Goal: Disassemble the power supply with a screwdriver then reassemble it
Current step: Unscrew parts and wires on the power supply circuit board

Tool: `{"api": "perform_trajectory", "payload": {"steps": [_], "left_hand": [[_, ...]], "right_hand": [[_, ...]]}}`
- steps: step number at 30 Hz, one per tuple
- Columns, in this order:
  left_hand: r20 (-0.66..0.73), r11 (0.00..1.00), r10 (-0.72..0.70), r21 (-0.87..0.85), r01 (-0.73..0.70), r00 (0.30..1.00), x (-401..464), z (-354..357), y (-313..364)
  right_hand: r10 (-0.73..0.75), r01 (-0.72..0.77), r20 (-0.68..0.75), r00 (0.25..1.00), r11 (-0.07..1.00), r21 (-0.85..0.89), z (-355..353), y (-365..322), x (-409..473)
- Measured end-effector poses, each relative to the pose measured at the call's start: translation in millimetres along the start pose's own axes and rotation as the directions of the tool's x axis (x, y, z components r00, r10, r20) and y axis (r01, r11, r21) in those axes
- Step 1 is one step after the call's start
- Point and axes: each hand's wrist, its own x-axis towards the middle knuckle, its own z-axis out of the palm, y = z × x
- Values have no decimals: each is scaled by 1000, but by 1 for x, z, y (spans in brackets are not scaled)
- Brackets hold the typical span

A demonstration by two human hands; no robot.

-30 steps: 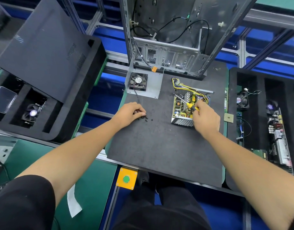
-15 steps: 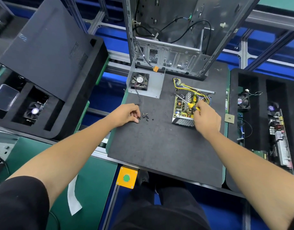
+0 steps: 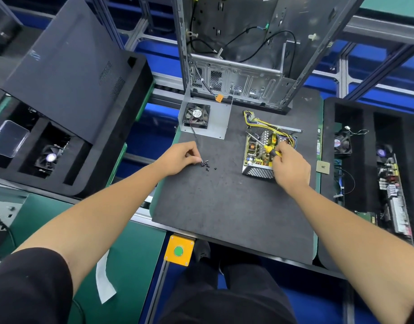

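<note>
1. Mat [image 3: 224, 218], dark grey, takes up the middle of the bench; its near half is bare working surface right up to the near edge, just beyond a yellow box with a green button [image 3: 179, 251]
2. Left hand [image 3: 181, 157] lies on the mat left of centre, fingers curled, tips pinching at one of the small black screws [image 3: 207, 165] scattered just to its right; whether a screw is actually held I cannot tell
3. Open mat separates the screws from the power supply [image 3: 263, 152], which sits right of centre with its cover off, circuit board exposed and mesh wall facing near
4. Right hand [image 3: 291, 167] grips the yellow handle of the screwdriver [image 3: 265, 147], fingers wrapped round it; the shaft slants far-left over the board, and the hand covers the unit's near-right corner
5. Small square chip [image 3: 323, 166] lies at the mat's right edge, just beside that hand
6. Yellow and black wire bundle [image 3: 266, 123] runs from the far side of the unit toward the far-left
7. Removed metal cover with its fan [image 3: 197, 116] rests at the mat's far-left corner, its left wall overhanging the edge
8. Bare computer case [image 3: 236, 66] stands along the far edge
9. Black foam trays flank the mat: the right tray [image 3: 365, 160] close to the mat edge, the left tray [image 3: 84, 113] across a blue gap
</note>
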Motion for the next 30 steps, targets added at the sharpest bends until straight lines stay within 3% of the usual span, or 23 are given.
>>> {"api": "perform_trajectory", "payload": {"steps": [8,14,19,26,30], "left_hand": [[104,965,129,-241,-101,986,31,-1,57],[-8,928,72,-366,-69,997,48,26,91],[-113,916,31,-394,-73,993,52,39,100],[-226,887,8,-448,-112,974,57,38,113],[-222,859,9,-498,-122,975,63,36,123]], "right_hand": [[61,-68,43,997,981,182,-1,4,3],[80,-89,41,996,917,388,-9,6,6],[12,0,-31,999,932,361,-17,11,10],[-127,126,-21,992,933,337,-38,15,21],[-175,172,-23,984,925,339,-47,16,28]]}}
